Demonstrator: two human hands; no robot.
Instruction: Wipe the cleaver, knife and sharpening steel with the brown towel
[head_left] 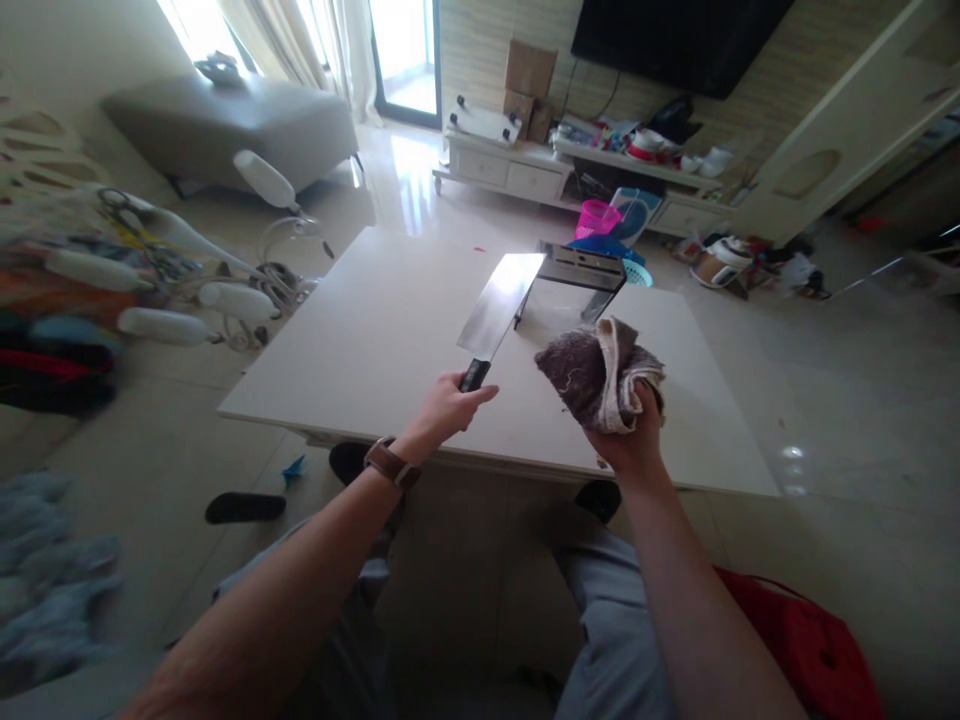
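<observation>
Bright window backlight, glare on cleaver blade [501, 302], blurred warped edges

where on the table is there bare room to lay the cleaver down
The left half of the table, between its left edge and the cleaver, is bare. So is the right part, beyond the cloth. The far edge by the metal rack is crowded.
</observation>
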